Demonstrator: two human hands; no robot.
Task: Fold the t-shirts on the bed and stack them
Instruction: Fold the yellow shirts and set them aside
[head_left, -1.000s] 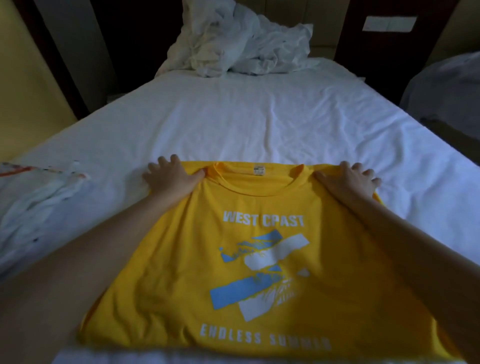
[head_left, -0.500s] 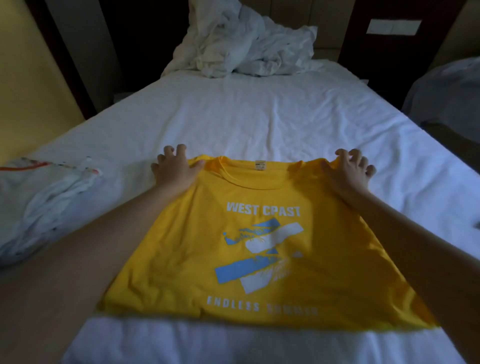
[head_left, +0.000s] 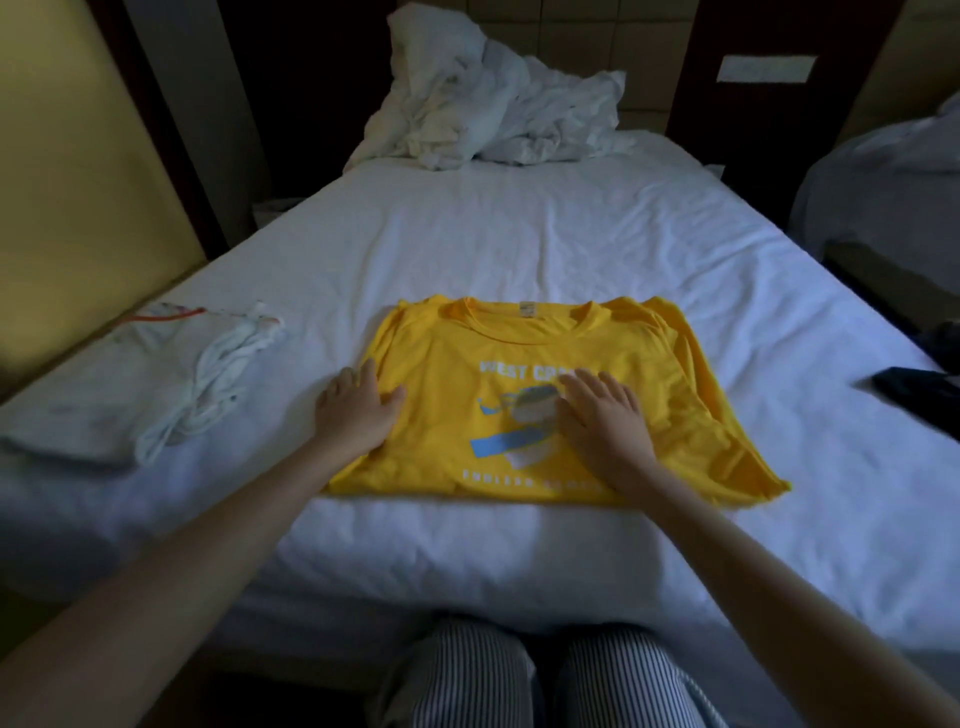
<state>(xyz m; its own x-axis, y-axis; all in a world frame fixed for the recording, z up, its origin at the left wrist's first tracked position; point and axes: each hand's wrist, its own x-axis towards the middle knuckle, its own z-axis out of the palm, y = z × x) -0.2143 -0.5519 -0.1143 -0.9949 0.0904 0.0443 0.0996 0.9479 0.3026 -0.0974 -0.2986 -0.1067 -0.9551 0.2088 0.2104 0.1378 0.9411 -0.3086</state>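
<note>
A yellow t-shirt (head_left: 441, 379) with a white and blue print lies face up near the front edge of the white bed (head_left: 519, 234), its sleeves tucked in at the sides. My left hand (head_left: 356, 410) lies flat on the shirt's left edge, fingers spread. My right hand (head_left: 605, 421) rests flat on the printed chest, covering part of the print. Neither hand grips the cloth. A white t-shirt (head_left: 130, 384) with a red trim lies bunched on the bed's left side.
Crumpled white bedding (head_left: 493, 104) is heaped at the headboard. A dark garment (head_left: 914, 384) lies at the bed's right edge. A second bed (head_left: 883, 182) stands to the right, a yellow wall (head_left: 62, 156) to the left. My striped trousers (head_left: 545, 680) touch the bed's foot.
Both hands let go of the shirt's shoulders and moved down onto its body, now lying flat. The shirt lies farther onto the bed, and my view has pulled back.
</note>
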